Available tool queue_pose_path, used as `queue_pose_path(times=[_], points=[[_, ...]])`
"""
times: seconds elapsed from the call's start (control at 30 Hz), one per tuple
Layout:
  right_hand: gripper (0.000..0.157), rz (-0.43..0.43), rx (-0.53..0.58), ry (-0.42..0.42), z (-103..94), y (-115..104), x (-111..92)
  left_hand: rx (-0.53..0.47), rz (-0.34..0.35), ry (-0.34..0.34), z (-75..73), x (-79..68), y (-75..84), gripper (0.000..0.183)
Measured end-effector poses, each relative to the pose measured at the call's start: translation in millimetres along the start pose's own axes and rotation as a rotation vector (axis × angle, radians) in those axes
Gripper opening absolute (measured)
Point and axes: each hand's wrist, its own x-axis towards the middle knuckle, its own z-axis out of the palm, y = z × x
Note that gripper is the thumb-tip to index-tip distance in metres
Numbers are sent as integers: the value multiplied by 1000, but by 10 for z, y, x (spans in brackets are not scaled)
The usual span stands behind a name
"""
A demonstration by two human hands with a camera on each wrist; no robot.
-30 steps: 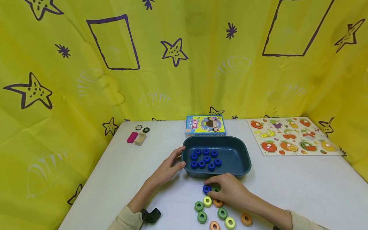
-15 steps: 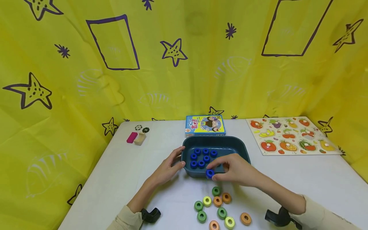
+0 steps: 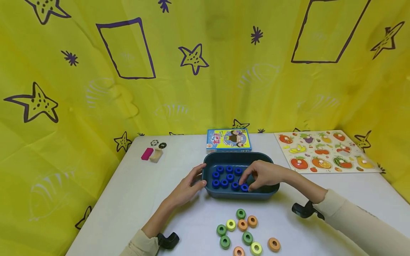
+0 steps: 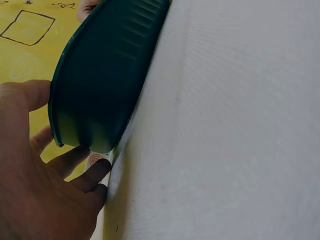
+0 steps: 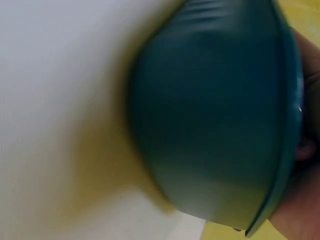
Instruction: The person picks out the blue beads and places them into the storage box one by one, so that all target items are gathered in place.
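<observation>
My right hand [image 3: 264, 173] reaches over the front rim into a dark teal plastic bin [image 3: 221, 195]. Its thumb and fingertips pinch a blue ring-shaped bead [image 3: 244, 187] low inside, beside the other blue beads [image 3: 230, 177] gathered in the bin's left and middle. My left hand [image 3: 188, 185] rests against the bin's left end, thumb and fingers spread and lightly bent. In the left wrist view, those fingers [image 4: 92, 175] touch the bin's end wall [image 4: 90, 100]. In the right wrist view, the bin wall [image 5: 215, 115] hides most of the right hand.
Green [image 3: 225, 242], yellow [image 3: 256, 248] and orange [image 3: 274, 244] ring beads lie on the white table in front of the bin. Behind stands a colourful game box [image 3: 228, 139]. A fruit puzzle board [image 3: 330, 153] lies right; small blocks [image 3: 147, 153] and round chips [image 3: 162, 145] lie back left.
My right hand has picked up a blue bead from the table, lifted it over the front rim and lowered it into the bin. My left hand has stayed at the bin's left end.
</observation>
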Motion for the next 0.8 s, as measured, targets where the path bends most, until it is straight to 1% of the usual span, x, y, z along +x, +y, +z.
queue_pose_path(times=[0.1, 0.17, 0.33, 0.5, 0.8], points=[[21, -11, -3, -47, 11, 45, 33, 4, -2, 2, -3, -1, 3, 57], [21, -9, -7, -61, 18, 70, 53, 3, -1, 4, -4, 1, 2, 57], [22, 20, -41, -67, 22, 117, 76, -9, 2, 2, 5, 5, -5, 57], [22, 18, -71, -71, 16, 138, 85, -7, 2, 1, 14, 13, -8, 57], [23, 49, -84, -67, 6, 124, 101, 10, -7, 3, 15, 11, -1, 57]])
